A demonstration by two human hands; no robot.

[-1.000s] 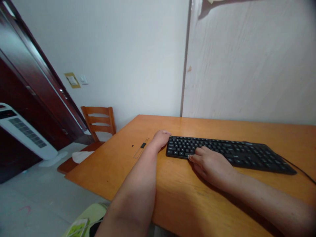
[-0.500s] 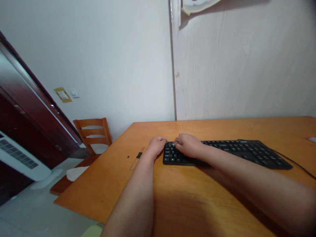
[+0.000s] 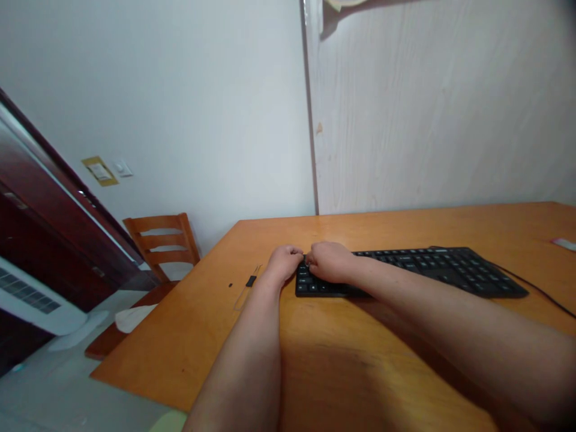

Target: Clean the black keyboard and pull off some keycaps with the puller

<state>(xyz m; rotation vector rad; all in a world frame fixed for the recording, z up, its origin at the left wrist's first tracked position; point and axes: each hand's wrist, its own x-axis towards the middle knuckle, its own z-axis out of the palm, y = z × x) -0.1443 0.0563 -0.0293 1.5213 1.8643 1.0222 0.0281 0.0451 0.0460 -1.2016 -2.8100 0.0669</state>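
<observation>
A black keyboard lies on the wooden table. My left hand is at its upper left corner, fingers curled against the edge. Over the left-end keys is my right hand, its fingers drawn together and pointing down. Whatever sits between those fingertips is too small to make out. Left of the left hand lies a thin wire tool with a black middle, which looks like a keycap puller. Beside that is a tiny black piece.
The wooden table meets the wall at the back. A cable trails off the keyboard to the right. At the far right edge lies a pink and white object. A wooden chair stands beyond the table's left side.
My right hand has shifted left along the keyboard, closer to my left hand and the corner. The left hand stays at the corner. The camera view has shifted slightly.
</observation>
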